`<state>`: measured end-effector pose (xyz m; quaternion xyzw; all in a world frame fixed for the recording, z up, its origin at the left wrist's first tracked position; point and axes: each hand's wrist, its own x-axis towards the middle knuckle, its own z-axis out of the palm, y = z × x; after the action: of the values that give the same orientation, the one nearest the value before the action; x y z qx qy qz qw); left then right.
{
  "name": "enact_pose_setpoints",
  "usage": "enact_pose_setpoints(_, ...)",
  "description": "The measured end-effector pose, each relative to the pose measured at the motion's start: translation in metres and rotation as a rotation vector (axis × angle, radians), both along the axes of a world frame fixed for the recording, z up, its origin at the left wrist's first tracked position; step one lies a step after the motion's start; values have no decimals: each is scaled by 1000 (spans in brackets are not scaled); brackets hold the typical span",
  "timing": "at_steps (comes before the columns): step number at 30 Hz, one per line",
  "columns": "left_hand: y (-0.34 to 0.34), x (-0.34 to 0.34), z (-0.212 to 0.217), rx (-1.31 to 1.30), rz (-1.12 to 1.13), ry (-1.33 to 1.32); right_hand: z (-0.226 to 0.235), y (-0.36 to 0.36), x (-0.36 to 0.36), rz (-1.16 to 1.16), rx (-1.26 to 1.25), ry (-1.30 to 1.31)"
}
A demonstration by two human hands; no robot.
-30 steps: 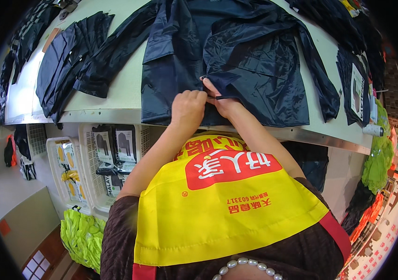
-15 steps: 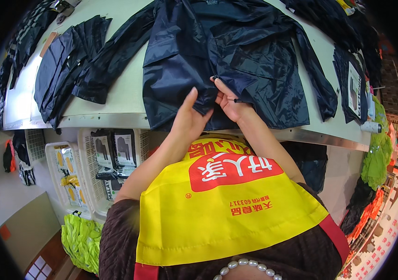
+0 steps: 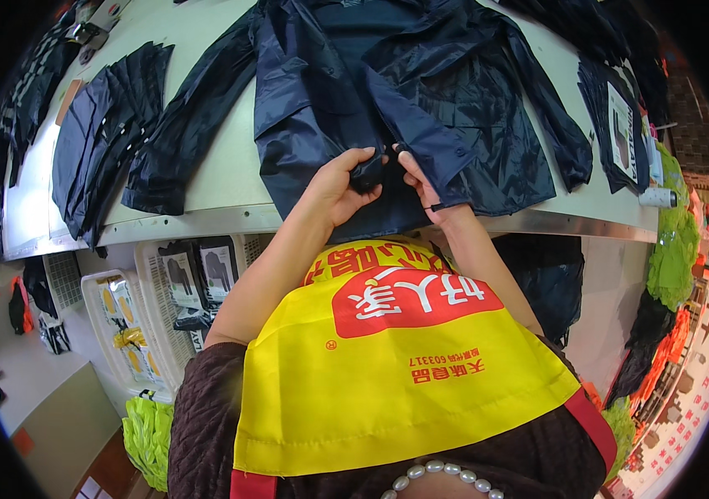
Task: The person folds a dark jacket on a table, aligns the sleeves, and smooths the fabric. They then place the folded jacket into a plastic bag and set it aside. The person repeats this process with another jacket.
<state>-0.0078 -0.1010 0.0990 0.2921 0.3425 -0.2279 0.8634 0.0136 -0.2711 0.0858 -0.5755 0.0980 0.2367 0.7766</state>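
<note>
A dark navy rain jacket (image 3: 487, 108) lies spread over the table, its sleeves out to both sides and its hem near me. My left hand (image 3: 339, 187) is closed round a bunched bit of the left front edge, thumb on top. Just to its right, my right hand (image 3: 426, 185) has its fingers curled in a pinch at the edge of the other front panel. Part of that panel is folded over, and its corner covers some of the right wrist. What exactly sits between the right fingertips is too small and dark to make out.
Folded dark garments (image 3: 109, 133) are stacked at the table's left, and more with a printed card (image 3: 623, 137) lie at the right beside a thread spool (image 3: 658, 198). White baskets (image 3: 163, 333) hold packaged clothes below the metal table edge (image 3: 229, 218). Bright green fabric (image 3: 674, 229) hangs at right.
My left hand has moved right and closed on the jacket's front edge. My right hand has shifted slightly right and nearer, and the right front panel's corner now folds outward over the wrist.
</note>
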Motion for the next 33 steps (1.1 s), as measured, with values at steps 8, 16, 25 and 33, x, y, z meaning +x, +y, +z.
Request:
enact_pose_setpoints(8, -24, -2, -13, 29, 143, -191, -3, 7, -17, -160, 273, 187)
enact_pose_setpoints(16, -31, -3, -9, 96, 149, -202, -6, 10, -15, -239, 350, 134)
enact_pose_setpoints(25, -36, -7, -19, 260, 47, -182, -21, 18, -8, -311, 325, 154)
enact_pose_setpoints(33, -23, -3, -26, 275, 37, -183, 14, 3, -27, 0, 46, 342)
